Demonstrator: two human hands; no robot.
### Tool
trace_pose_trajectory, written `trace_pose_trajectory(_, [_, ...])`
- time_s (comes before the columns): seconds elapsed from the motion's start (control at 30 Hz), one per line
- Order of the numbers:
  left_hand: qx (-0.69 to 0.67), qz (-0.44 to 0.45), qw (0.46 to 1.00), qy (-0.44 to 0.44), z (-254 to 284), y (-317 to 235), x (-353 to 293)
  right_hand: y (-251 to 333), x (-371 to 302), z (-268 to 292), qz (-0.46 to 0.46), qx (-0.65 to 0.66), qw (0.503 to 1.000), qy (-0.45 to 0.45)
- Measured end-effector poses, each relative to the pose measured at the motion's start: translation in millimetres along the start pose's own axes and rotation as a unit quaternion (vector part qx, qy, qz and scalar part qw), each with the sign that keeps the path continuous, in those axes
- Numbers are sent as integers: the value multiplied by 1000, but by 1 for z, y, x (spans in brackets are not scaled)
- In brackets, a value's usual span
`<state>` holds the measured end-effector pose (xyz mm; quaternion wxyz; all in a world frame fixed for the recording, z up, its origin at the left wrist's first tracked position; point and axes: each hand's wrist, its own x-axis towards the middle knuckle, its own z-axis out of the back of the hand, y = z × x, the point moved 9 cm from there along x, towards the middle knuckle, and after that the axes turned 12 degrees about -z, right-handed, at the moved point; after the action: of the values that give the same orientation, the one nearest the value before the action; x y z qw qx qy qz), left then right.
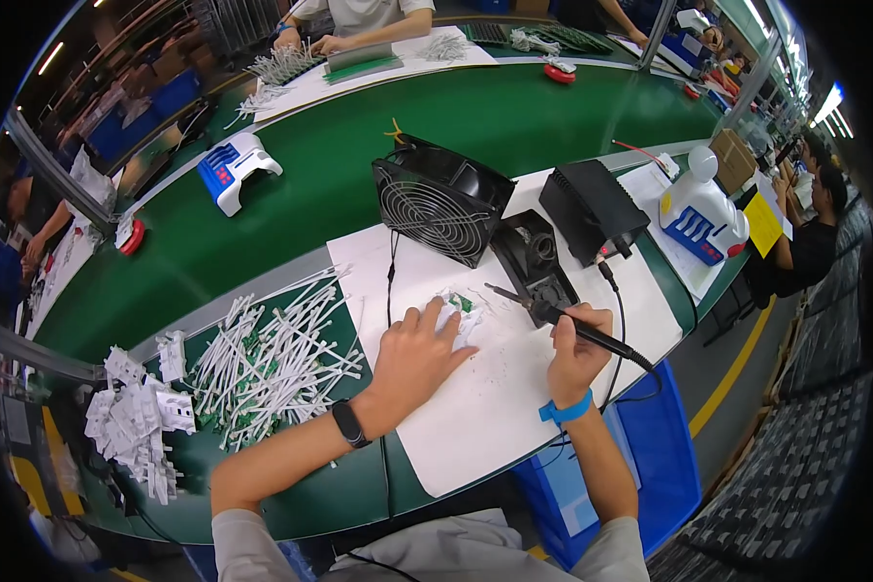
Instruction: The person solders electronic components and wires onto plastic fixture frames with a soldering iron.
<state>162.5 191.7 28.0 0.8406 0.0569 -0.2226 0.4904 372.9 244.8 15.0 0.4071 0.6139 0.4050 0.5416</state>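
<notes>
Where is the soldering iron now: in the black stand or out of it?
Out. The right hand holds the soldering iron by its handle; its bare tip shows beside the black stand, over the white sheet.

We have a small white piece (467, 320) with a green patch lying partly covered on the white sheet (475, 427), and a slanted black soldering iron (544, 311), its tip pointing left, near but apart.
</notes>
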Motion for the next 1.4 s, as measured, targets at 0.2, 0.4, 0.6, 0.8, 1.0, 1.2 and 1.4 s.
trace_pose_trajectory(0.2, [-35,-7,999,-2,10,-8,-14,-8,-7,-14,-30,3,997,67])
trace_pose_trajectory(0.4, [-68,4,998,-7,1,-7,-26,-15,-9,-21,-36,-55,992,109])
trace_pose_trajectory(0.6, [-61,2,997,-40,-1,-6,-32,-5,-8,-36,-31,-80,985,150])
trace_pose_trajectory(0.8, [-60,4,997,-45,-1,-5,-32,-3,-11,-39,-19,-100,984,147])
trace_pose_trajectory(1.0, [-49,4,998,-41,0,-6,-32,1,-11,-42,-24,-91,983,157])
trace_pose_trajectory(1.2, [-46,8,998,-42,-1,-5,-33,1,-16,-37,5,-121,983,140])
trace_pose_trajectory(1.4, [-38,5,998,-42,-2,-5,-33,0,-12,-13,-1,-31,998,61])
